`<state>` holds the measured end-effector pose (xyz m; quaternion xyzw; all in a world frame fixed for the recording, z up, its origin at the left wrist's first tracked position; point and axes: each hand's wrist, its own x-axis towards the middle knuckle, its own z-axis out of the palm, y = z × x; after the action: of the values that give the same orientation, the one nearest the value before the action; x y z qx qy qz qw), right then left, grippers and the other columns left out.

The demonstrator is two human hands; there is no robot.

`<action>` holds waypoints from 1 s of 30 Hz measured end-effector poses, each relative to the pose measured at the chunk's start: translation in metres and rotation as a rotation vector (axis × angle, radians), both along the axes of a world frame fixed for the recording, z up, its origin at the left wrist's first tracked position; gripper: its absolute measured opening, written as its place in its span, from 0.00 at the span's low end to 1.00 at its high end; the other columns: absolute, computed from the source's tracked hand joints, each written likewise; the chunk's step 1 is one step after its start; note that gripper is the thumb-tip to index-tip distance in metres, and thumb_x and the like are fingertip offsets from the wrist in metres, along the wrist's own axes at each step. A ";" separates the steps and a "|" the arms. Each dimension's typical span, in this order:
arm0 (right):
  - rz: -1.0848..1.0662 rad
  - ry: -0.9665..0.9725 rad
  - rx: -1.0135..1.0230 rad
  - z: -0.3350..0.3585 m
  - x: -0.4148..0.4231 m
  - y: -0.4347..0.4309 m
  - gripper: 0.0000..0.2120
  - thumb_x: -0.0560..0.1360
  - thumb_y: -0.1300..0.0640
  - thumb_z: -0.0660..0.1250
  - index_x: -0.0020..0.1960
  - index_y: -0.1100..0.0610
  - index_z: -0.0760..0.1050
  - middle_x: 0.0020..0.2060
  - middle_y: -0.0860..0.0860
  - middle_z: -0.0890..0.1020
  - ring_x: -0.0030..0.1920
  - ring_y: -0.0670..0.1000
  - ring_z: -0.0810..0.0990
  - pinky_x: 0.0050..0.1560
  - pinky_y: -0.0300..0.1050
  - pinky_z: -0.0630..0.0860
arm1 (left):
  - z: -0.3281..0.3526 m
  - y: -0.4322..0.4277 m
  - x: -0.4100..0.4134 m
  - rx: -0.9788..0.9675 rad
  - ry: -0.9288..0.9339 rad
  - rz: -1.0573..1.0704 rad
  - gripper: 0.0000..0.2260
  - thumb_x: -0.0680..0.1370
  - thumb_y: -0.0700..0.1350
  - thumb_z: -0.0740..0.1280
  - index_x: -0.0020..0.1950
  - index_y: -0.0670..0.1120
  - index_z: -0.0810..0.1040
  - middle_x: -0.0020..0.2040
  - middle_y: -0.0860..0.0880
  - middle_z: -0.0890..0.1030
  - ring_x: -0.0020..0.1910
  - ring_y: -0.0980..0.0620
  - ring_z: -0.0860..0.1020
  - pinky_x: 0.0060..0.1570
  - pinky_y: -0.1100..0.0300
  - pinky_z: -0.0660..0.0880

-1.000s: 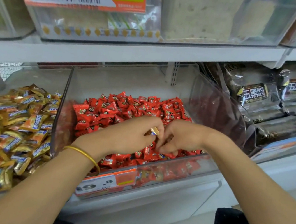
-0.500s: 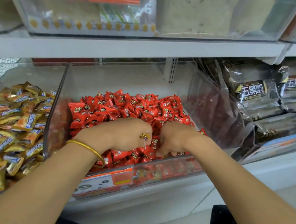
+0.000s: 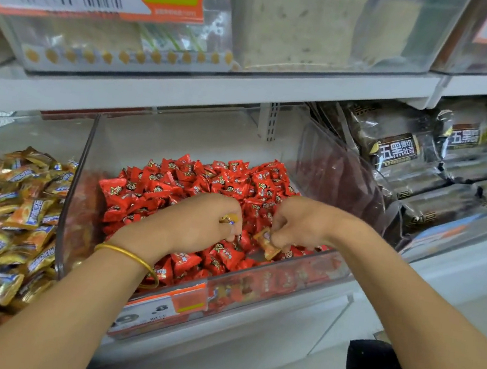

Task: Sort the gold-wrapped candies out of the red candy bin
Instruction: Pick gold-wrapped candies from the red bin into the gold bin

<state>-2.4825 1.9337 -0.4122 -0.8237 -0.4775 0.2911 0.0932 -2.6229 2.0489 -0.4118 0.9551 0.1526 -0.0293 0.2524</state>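
R hand point(image 3: 302, 223) pinched a gold-wrapped candy point(image 3: 267, 243) by one end, just above the red candies point(image 3: 205, 179) near the front of the clear bin point(image 3: 285, 279). L hand point(image 3: 199, 225), w/ gold bangle point(image 3: 130, 254) on the wrist, was curled round a second gold candy point(image 3: 229, 219), close beside the R hand. Bin's left wall stood btwn the reds and the gold candy pile point(image 3: 0, 214). Dark snack packs point(image 3: 401, 155) lay to the right; price tag point(image 3: 164, 307) on bin front; shelf point(image 3: 217, 94) overhead.
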 end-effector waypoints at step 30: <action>-0.708 1.335 0.542 0.008 0.023 -0.028 0.10 0.75 0.54 0.66 0.37 0.54 0.68 0.28 0.50 0.71 0.21 0.43 0.64 0.15 0.30 0.58 | -0.021 -0.031 0.047 0.064 0.176 -0.229 0.04 0.74 0.39 0.68 0.47 0.39 0.80 0.41 0.47 0.76 0.38 0.52 0.73 0.38 0.63 0.70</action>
<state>-2.4592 1.9052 -0.4045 -0.5271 -0.0854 0.5493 0.6427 -2.5757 2.0175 -0.4332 0.9675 0.0651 -0.1369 0.2026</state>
